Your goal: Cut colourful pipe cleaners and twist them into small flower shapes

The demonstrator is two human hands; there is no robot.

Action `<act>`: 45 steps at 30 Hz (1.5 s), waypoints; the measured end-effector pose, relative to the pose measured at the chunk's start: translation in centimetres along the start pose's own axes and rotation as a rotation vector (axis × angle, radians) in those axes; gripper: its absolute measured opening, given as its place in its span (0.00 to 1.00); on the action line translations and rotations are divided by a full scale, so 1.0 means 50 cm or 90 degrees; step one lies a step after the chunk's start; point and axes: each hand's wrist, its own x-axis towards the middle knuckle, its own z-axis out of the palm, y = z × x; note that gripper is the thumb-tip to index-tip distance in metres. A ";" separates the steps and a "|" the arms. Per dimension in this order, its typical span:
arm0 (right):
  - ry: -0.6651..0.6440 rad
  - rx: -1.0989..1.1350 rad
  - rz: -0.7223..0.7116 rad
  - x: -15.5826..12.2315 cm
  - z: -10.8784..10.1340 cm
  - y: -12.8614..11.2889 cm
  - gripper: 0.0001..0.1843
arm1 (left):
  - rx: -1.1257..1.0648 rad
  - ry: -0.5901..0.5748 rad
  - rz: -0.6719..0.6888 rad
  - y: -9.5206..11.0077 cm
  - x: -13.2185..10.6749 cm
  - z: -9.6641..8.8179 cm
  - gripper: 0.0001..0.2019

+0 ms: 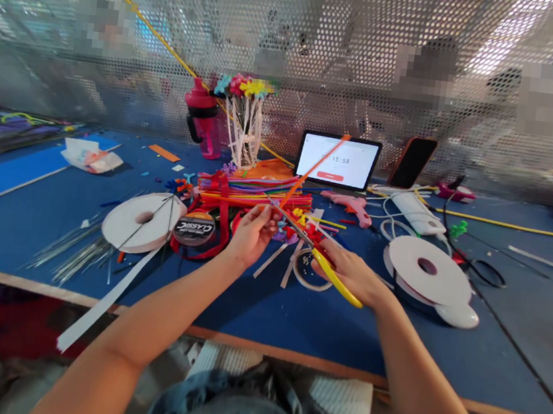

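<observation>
My left hand (252, 233) pinches the lower end of an orange pipe cleaner (314, 166) that slants up and right toward the tablet. My right hand (351, 275) grips yellow-handled scissors (322, 263), whose blades point left and meet the pipe cleaner near my left fingertips. Both hands hover over the blue table (263, 313), just in front of a pile of coloured pipe cleaners (252, 194).
A white tape roll (142, 221) lies at left, a second (427, 269) at right, and a dark roll (194, 228) between. A tablet (337, 161), phone (412, 162), pink glue gun (352, 206), pink bottle (201, 117) and vase of craft flowers (244, 119) stand behind. Wires (74, 249) lie left.
</observation>
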 end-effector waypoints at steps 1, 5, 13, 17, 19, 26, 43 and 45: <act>-0.002 -0.001 -0.007 0.000 0.001 -0.002 0.21 | 0.005 -0.007 -0.002 -0.004 -0.003 0.001 0.05; -0.006 0.010 -0.034 0.001 0.003 -0.005 0.19 | 0.011 -0.023 -0.005 -0.011 -0.013 0.006 0.06; -0.007 0.053 -0.064 0.005 0.000 -0.002 0.17 | 0.027 -0.037 -0.003 -0.003 -0.017 0.012 0.07; 0.004 0.083 -0.068 0.002 -0.004 -0.009 0.17 | 0.066 -0.010 0.013 0.005 -0.018 0.014 0.10; 0.003 0.085 -0.071 0.002 -0.005 -0.011 0.18 | 0.094 -0.012 0.023 0.009 -0.019 0.014 0.11; -0.011 0.032 -0.066 0.003 0.001 -0.012 0.19 | 0.205 -0.026 0.059 0.019 -0.019 0.013 0.09; 0.108 -0.219 0.114 0.021 0.009 0.044 0.28 | 0.341 -0.016 0.104 0.027 0.008 -0.014 0.09; 0.118 -0.232 0.203 0.025 -0.002 0.075 0.29 | 0.391 0.001 0.115 0.028 0.021 -0.027 0.10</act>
